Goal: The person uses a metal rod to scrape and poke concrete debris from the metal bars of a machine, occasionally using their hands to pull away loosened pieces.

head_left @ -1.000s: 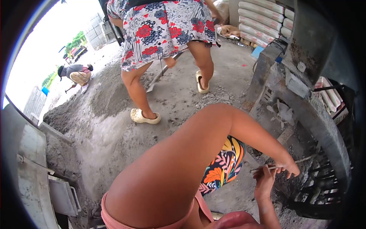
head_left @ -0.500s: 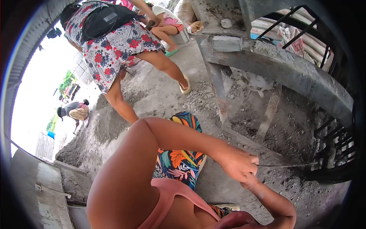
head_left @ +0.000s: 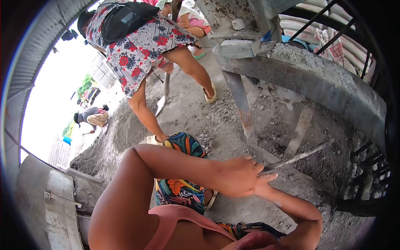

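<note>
Head view: the left hand has the rough stick by its near end!
Fingers curl tight around it, the shaft pointing out over the gritty floor, near the metal frame; the right hand sits right beside, mostly hidden, grip impossible to tell. A firm wrist and a clear tip should serve best.

Floor: rough grey concrete, beneath the grip;
Wall: grey blocks, beyond it, left;
Daylight: white, far left
</note>
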The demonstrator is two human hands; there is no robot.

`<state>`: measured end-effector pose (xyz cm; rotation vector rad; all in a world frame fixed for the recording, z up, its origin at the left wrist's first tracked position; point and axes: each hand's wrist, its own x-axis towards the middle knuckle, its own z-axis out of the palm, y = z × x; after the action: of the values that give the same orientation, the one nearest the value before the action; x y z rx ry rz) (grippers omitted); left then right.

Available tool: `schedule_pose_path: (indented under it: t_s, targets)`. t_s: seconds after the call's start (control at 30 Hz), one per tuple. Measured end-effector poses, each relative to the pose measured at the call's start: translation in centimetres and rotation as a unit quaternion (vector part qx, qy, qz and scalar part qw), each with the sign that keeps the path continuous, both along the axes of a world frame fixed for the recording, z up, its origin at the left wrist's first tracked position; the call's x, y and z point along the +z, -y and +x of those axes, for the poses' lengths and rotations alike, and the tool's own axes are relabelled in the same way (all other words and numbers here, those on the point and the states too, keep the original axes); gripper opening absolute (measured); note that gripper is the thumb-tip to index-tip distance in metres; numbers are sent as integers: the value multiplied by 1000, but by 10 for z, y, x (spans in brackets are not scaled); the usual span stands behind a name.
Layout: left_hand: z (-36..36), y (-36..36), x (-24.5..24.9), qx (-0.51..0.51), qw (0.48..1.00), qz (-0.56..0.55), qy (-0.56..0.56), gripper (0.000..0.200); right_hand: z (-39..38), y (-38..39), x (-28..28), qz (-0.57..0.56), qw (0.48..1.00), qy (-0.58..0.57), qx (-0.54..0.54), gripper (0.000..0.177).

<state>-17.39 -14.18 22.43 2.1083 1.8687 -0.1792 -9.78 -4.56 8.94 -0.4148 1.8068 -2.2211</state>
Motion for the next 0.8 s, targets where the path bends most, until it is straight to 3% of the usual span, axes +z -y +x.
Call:
schedule_pose_path:
  t_s: [0.1,0.23,0.3,0.37,0.5,0.63,0.7,0.73,0.8]
  targets:
    - [-6,3,9,17,998,57,-20,70,-9,-3,16,-15,998,-22,55,19]
    - [-11,5,23,15,998,50,-25,71,-14,-5,29,-25,993,-38,105,19]
    - [-15,4,29,12,998,69,2,59,-16,-7,34,-30,991,-38,123,19]
    - [-18,1,28,22,998,58,0,61,-16,-6,38,-31,989,-39,143,18]
    - [-7,-1,26,-2,999,48,-18,57,-3,1,35,-76,989,4,129,16]
    - [-2,-15,13,-30,998,46,18,52,12,-5,34,-48,994,23,101,21]
    - [-1,-29,-2,-105,956,252,105,37,22,-9,35,13,999,-21,36,16]
    - [-1,-36,-3,-112,956,249,107,37,25,-11,35,11,999,-21,27,16]
    - [-3,-51,-5,-143,946,278,88,16,33,-14,33,-47,993,40,104,21]
